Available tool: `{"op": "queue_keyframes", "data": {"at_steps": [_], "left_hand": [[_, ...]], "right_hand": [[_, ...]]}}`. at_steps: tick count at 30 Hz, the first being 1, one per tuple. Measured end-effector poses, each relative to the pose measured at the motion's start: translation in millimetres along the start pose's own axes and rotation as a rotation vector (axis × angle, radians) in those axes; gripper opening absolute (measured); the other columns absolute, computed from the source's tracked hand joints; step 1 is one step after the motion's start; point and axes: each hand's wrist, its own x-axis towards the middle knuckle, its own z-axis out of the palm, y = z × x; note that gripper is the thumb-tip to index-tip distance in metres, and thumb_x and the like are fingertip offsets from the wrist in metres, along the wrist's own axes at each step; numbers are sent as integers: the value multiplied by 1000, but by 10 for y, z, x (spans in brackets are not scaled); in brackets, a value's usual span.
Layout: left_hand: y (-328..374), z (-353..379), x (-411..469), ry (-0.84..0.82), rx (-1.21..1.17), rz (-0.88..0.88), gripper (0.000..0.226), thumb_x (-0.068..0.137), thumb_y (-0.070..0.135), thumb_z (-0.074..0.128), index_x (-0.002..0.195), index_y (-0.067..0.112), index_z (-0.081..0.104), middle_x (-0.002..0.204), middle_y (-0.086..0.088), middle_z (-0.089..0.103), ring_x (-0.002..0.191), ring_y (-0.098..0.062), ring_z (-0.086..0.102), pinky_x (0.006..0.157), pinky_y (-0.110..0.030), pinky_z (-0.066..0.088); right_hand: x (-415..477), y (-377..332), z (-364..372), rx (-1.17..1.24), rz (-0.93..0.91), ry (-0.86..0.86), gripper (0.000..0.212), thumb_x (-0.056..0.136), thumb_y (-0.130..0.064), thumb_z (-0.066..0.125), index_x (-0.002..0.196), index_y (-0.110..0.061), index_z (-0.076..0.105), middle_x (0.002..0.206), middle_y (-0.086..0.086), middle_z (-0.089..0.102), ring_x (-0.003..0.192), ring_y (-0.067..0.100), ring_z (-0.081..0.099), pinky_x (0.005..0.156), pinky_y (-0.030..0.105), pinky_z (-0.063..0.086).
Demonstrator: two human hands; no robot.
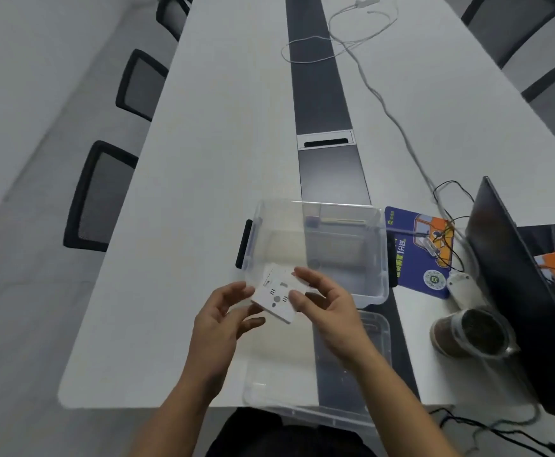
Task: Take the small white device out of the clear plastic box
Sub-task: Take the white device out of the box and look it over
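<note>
Left fingers: those of the left hand (218, 319) are spread and loosely curled, with the thumb and forefinger tips at the left edge of the small white device (276, 298); the other fingers hang apart below it.
Right fingers: those of the right hand (327, 303) are parted too, the thumb lying on the device's right edge and the forefinger reaching along its far edge; the palm is turned up and inward.
Grip: both hands pinch the device between them at its sides, neither closed into a fist.
Device: flat, square, white, tilted toward the camera, with small grey slots and round marks on its face; it is held above the near left corner of the clear plastic box (380, 258), just over the rim and outside the box's hollow.
Box: open, standing on the white table (203, 159), with a black latch on its left wall.
Lid: the clear lid (373, 374) lies flat on the table nearer the person, under the right forearm.
Right of the box: a blue mouse pad (404, 255), a white mouse (461, 285), a jar with a dark fill (467, 331) and an open laptop (513, 275).
Far table: a white cable (362, 44) trails across the surface.
</note>
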Motion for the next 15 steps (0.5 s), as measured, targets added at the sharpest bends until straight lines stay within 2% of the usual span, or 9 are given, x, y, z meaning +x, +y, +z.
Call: {"op": "queue_keyframes", "data": {"at_steps": [3, 6, 10, 15], "left_hand": [[-62, -122, 59, 5, -228, -155, 24, 97, 13, 57, 119, 5, 61, 111, -15, 74, 102, -30, 72, 88, -41, 55], [-138, -278, 163, -7, -319, -229, 35, 90, 12, 67, 122, 2, 57, 108, -18, 75, 102, -34, 71, 87, -41, 56], [-129, -638, 399, -3, -250, -197, 36, 88, 5, 69, 122, 9, 57, 107, -18, 74, 92, -31, 74, 76, -38, 58], [-92, -1188, 684, -98, -103, -153, 27, 92, 18, 67, 118, 23, 66, 99, -10, 75, 89, -26, 73, 70, -35, 58]], "right_hand": [[55, 86, 207, -74, -38, 33, 42, 88, -10, 71, 127, -22, 60, 115, 4, 73, 100, 16, 72, 88, 32, 57], [128, 142, 467, -193, -74, 60, 46, 86, -15, 74, 129, -26, 59, 120, 1, 70, 102, 15, 70, 80, 25, 58], [202, 191, 885, -283, -41, 82, 49, 88, -19, 73, 133, -25, 56, 120, -2, 68, 103, 10, 68, 75, 16, 55], [311, 308, 1398, -309, -2, 114, 37, 91, -26, 69, 127, -30, 62, 116, -8, 71, 99, 5, 69, 78, 19, 56]]}}
